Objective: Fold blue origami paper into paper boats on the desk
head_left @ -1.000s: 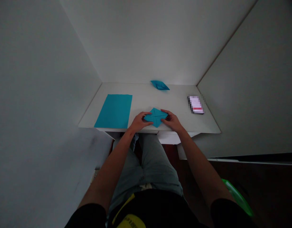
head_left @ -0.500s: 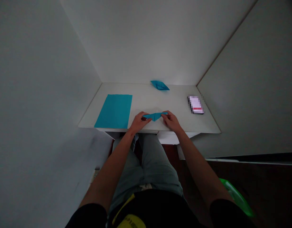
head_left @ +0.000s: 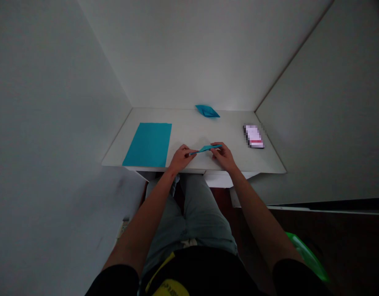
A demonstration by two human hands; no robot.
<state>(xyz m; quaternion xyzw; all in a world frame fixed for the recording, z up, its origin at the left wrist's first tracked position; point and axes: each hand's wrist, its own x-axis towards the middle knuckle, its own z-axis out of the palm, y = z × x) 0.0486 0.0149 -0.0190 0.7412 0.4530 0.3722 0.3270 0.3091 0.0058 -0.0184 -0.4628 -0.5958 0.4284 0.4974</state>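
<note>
A small folded piece of blue paper (head_left: 206, 149) is held between both hands just above the near part of the white table (head_left: 189, 127). It shows nearly edge-on, as a thin strip tilted up to the right. My left hand (head_left: 180, 156) pinches its left end with closed fingers. My right hand (head_left: 223, 156) pinches its right end the same way.
A flat blue sheet (head_left: 149, 143) lies at the table's left. A finished blue folded shape (head_left: 207, 111) sits at the back by the wall. A phone (head_left: 254, 136) lies at the right. White walls close in on three sides. A green object (head_left: 306, 255) is on the floor.
The folded paper lay open as a diamond on the table a second ago; both hands have lifted and turned it, so it now shows edge-on as a thin strip.
</note>
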